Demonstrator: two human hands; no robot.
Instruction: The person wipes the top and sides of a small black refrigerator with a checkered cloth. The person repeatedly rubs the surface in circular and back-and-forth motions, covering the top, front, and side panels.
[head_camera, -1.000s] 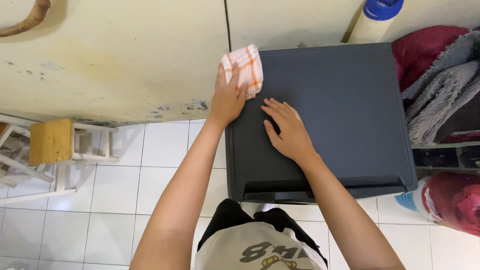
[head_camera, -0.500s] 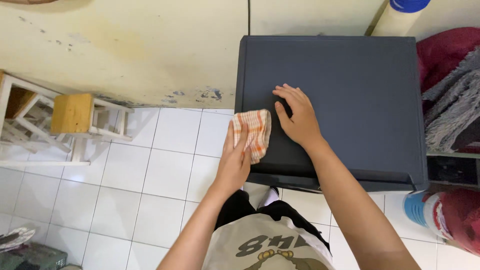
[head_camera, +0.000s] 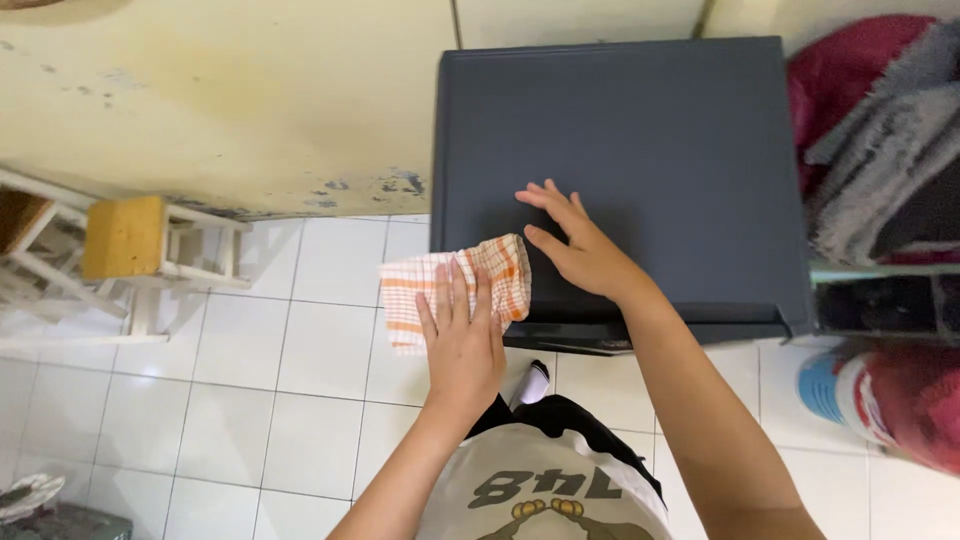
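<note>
Left hand (head_camera: 462, 350): fingers flat, pressing checked cloth (head_camera: 455, 285) at dark cabinet (head_camera: 620, 140) front-left corner, cloth overhanging tiled floor (head_camera: 300, 380) | Right hand (head_camera: 580, 250): fingers spread, empty, bracing on top | Advice: keep even pressure, overlap strokes.

Hands and cloth at the near-left corner of a cabinet top

The left hand (head_camera: 462, 345) lies flat on a cloth (head_camera: 455, 287) that hangs over the near-left corner of the cabinet (head_camera: 640, 130), partly off its edge above the tiled floor (head_camera: 250, 400). Just right of it, the right hand (head_camera: 575, 245) rests on the cabinet top. A stool (head_camera: 125, 240) stands well to the left by the wall (head_camera: 220, 100) (which runs behind the cabinet too). Folded blankets (head_camera: 880, 130) sit right of the cabinet.
</note>
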